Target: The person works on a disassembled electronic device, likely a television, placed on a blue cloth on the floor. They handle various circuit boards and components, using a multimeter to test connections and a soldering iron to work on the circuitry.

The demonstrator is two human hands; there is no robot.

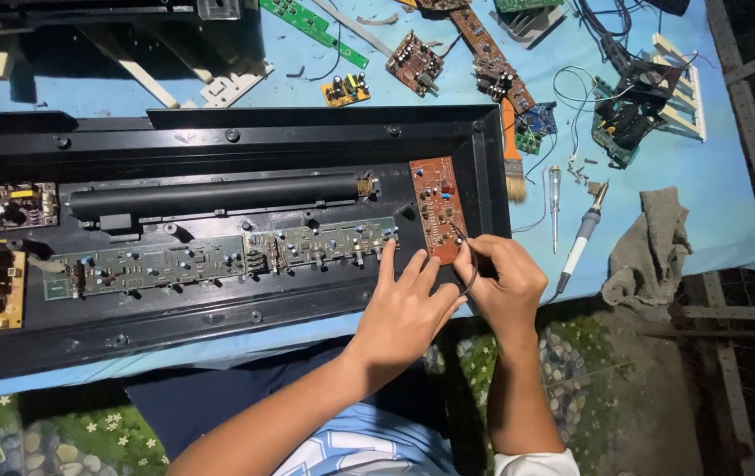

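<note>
Small brown rectangular circuit board [437,208] | light, stiff, fragile, grip by edges | right hand [505,284] pinching thin dark wire [468,264] | left hand [407,308] open, fingers flat on black chassis [307,300]

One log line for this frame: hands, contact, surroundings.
left hand: fingers flat on black plastic chassis | right hand: pinching thin dark wire at small brown circuit board | nearby: soldering iron

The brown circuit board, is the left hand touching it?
Touching. The head view shows the left hand with fingertips resting on the lower edge of the brown circuit board.
</note>
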